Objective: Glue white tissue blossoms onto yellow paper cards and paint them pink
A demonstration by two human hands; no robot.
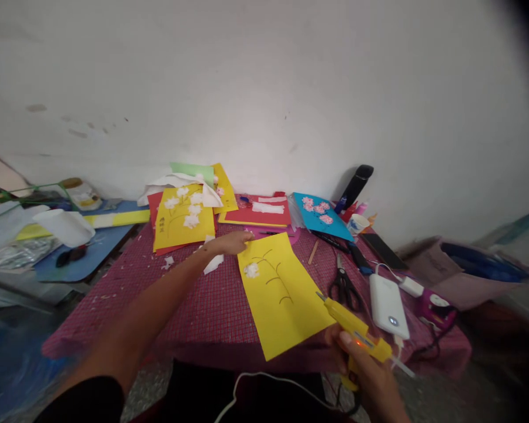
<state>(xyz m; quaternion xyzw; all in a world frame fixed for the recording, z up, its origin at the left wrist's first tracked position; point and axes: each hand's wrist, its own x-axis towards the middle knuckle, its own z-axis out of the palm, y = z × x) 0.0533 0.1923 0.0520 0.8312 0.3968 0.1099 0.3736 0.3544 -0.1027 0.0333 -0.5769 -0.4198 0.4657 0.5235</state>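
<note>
My right hand (pixel 365 367) grips a yellow glue gun (pixel 355 326) at the table's near right edge, its nozzle over the lower right corner of a yellow sheet (pixel 280 299). That sheet carries a drawn branch and one white tissue flower (pixel 251 269). My left hand (pixel 233 242) reaches forward, fingers flat, to the sheet's top left corner, beside scraps of white tissue (pixel 214 263).
A red checked cloth (pixel 203 305) covers the table. At the back lie a finished yellow flower card (pixel 183 220), red sheets (pixel 260 212) and a blue card (pixel 320 214). Scissors (pixel 344 286), a white power bank (pixel 388 305), a small cup (pixel 358 223) and a black bottle (pixel 355 187) stand right.
</note>
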